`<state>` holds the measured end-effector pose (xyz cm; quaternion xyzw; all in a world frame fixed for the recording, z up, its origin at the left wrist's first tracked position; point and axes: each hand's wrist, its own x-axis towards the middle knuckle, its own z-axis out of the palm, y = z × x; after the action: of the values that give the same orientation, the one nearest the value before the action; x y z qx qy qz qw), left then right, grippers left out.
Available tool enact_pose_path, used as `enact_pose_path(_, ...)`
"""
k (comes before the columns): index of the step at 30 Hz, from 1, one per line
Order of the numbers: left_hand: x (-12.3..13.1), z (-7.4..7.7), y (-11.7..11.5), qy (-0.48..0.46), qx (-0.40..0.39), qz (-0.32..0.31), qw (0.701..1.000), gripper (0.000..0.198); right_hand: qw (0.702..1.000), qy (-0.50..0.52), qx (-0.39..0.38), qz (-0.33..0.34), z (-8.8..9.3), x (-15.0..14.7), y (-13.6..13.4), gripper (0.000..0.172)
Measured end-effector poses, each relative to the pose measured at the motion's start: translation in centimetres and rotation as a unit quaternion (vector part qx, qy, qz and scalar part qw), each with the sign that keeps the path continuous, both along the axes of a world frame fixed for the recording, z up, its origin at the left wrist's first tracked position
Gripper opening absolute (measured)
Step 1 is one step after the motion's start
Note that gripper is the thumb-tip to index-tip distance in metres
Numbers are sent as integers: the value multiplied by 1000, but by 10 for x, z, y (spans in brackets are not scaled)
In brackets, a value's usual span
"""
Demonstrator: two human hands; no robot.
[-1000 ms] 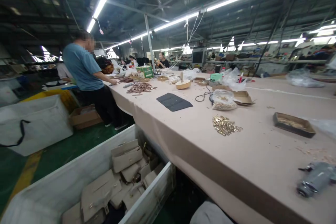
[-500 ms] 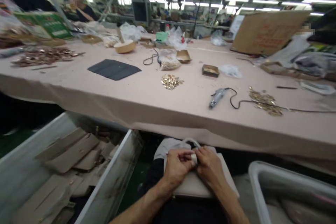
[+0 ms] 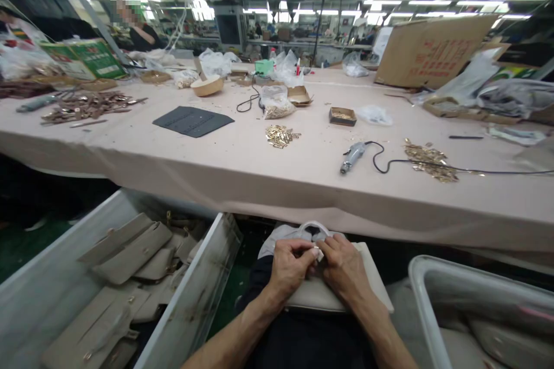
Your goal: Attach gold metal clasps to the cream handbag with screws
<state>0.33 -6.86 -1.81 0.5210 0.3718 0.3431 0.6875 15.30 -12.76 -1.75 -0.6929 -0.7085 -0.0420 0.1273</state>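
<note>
Left hand (image 3: 288, 268) and right hand (image 3: 345, 263) have come into view over a pale bag (image 3: 318, 295) on the lap (image 3: 320, 337) — long axis crosswise, handle (image 3: 314, 224) pointing toward the table (image 3: 194, 176). The left pinches a small white piece (image 3: 319, 254); the right's grip I cannot tell. Bins (image 3: 416, 300) flank the lap; across the table's edge — grey power tool (image 3: 354, 154), gold parts (image 3: 280, 136), cardboard box (image 3: 435, 55).
</note>
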Motion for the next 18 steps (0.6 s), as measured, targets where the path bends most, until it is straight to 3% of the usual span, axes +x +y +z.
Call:
enact_pose_path(7,16,4,34,32,21,18,999,18,1000,20,4,15,-4,16,30,31)
enact_pose_path(13,25,5,52,24,54,156,986,22,998,54,10,7,-15,30,41,42)
enact_pose_path(18,22,-9,61,59,22,200,978,27,997,72,-8,-7,-23,39,46,40)
